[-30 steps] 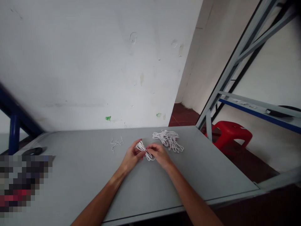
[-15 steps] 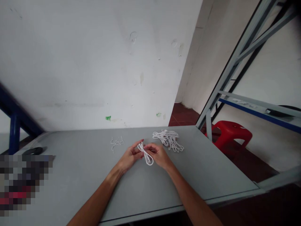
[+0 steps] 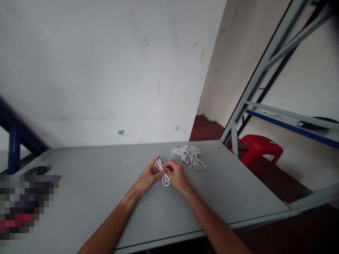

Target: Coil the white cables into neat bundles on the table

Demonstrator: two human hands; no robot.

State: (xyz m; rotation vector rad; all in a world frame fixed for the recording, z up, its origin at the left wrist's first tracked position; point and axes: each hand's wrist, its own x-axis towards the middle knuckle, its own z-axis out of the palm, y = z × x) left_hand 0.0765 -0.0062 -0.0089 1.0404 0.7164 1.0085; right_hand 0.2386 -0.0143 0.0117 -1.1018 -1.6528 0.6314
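I can read no text, brand, number or sign from where I am. The red stool (image 3: pixel 251 151) bears a small pale patch (image 3: pixel 272 142) on its seat — too small for me to tell if it is a label. The green marks (image 3: pixel 121 132) on the wall (image 3: pixel 92 70) form no letters I can read.

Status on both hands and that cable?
Left hand gripping bundled white cable. Right hand at its middle. Cable pile beyond right hand, not in the way.

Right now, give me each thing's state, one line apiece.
Held cord bundle, folded into loops
Left hand, pinching it
Right hand, fingers curled at it, grip unclear
Other cord bundles, looped, piled together
Thin strings, loose, spread out
Red stool, upright, unoccupied
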